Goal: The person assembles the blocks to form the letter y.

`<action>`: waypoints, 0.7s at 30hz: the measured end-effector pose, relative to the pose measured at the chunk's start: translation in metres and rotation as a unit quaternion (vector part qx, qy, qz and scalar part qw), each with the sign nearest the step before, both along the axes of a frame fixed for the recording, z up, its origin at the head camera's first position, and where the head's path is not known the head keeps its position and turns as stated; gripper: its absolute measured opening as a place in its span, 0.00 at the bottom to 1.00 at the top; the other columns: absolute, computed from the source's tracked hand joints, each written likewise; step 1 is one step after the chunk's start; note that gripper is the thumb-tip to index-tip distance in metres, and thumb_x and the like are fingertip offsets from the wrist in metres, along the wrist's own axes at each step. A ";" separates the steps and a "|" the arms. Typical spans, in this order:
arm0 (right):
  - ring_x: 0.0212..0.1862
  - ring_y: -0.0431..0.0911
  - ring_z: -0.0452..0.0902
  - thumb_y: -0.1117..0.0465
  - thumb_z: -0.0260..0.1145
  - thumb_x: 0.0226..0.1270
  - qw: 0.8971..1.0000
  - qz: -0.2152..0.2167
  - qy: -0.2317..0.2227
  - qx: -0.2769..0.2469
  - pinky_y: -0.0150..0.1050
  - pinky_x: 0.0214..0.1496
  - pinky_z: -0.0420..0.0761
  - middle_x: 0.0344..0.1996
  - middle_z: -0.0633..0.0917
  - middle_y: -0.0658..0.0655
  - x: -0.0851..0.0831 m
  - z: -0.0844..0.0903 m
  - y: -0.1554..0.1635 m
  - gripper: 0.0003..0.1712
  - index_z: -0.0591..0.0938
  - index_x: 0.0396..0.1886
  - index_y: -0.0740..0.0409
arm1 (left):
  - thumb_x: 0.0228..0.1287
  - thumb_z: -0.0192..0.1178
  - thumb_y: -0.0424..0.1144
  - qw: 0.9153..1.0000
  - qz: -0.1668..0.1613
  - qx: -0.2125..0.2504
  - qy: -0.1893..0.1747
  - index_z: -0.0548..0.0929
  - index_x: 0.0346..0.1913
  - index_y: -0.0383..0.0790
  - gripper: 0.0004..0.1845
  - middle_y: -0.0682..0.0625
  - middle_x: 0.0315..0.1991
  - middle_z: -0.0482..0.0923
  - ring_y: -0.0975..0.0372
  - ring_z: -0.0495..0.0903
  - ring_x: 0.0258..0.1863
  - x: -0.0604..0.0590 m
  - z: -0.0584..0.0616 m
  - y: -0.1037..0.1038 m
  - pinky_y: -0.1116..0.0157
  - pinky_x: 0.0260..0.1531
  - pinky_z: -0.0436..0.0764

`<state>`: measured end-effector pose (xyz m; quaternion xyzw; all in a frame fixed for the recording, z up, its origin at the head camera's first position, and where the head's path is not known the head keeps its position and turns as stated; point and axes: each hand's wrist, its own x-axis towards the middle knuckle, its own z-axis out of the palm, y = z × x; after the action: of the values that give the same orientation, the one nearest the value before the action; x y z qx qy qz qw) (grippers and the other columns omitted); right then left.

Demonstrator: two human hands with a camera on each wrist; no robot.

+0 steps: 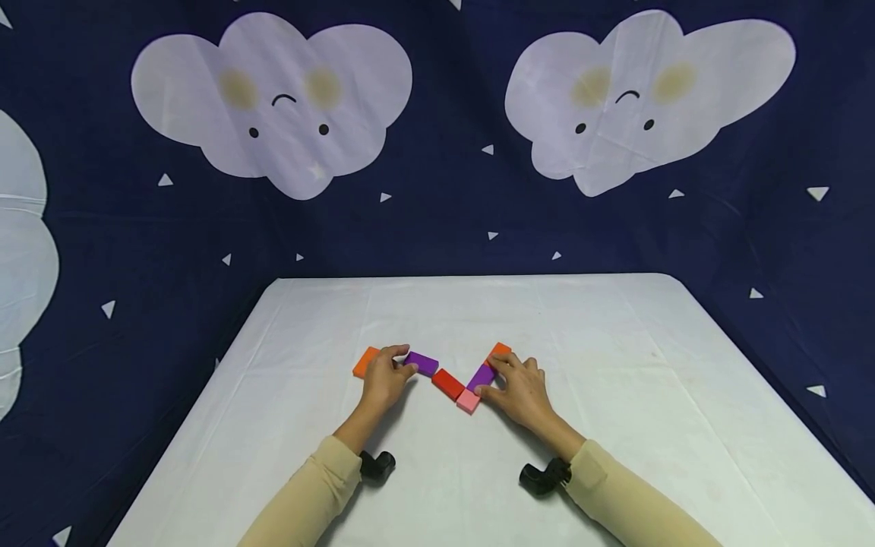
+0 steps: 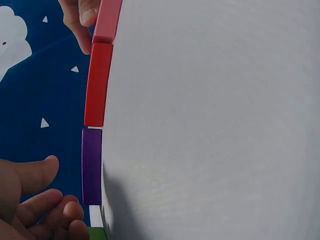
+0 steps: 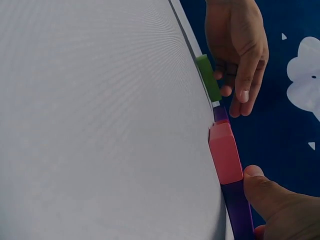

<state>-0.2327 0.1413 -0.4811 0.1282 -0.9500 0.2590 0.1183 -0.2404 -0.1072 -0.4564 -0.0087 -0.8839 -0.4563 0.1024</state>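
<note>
In the head view, several flat coloured blocks form a bent line on the white table. My right hand pinches a purple block between thumb and fingers, with an orange-red block at its far end. A pink block sits at the corner, touching a red block. My left hand is beside another purple block, its fingers loosely bent around nothing. An orange block lies left of that hand. A green block appears in the right wrist view; the left hand hides it from the head camera.
The white-covered table extends around the blocks. Behind it hangs a dark blue cloth with white clouds and triangles. A black wrist camera is strapped to the left wrist, another black camera to the right.
</note>
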 end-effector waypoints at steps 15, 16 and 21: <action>0.40 0.50 0.65 0.42 0.73 0.47 1.000 0.000 -0.001 -0.002 0.41 0.39 0.59 0.54 0.79 0.52 0.000 0.000 0.000 0.38 0.79 0.57 0.54 | 0.51 0.68 0.36 0.997 0.021 -0.073 0.032 0.84 0.46 0.32 0.18 0.39 0.42 0.84 0.50 0.82 0.42 -0.013 -0.008 0.003 0.56 0.42 0.77; 0.40 0.50 0.65 0.42 0.73 0.47 1.000 0.000 -0.001 -0.002 0.41 0.39 0.59 0.54 0.79 0.52 0.000 0.000 0.000 0.38 0.79 0.57 0.54 | 0.50 0.68 0.36 0.996 0.023 -0.076 0.030 0.84 0.46 0.33 0.18 0.39 0.42 0.85 0.50 0.83 0.42 -0.014 -0.008 0.004 0.56 0.42 0.77; 0.39 0.50 0.65 0.41 0.73 0.47 1.000 -0.001 -0.001 -0.001 0.41 0.38 0.59 0.54 0.79 0.52 -0.001 0.000 0.001 0.38 0.79 0.57 0.54 | 0.49 0.68 0.35 0.994 0.026 -0.099 0.031 0.85 0.45 0.35 0.17 0.40 0.41 0.85 0.49 0.81 0.43 -0.014 -0.009 0.006 0.56 0.43 0.76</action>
<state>-0.2337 0.1419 -0.4816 0.1268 -0.9501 0.2597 0.1174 -0.2544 -0.1014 -0.4649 -0.0101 -0.9209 -0.3636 0.1400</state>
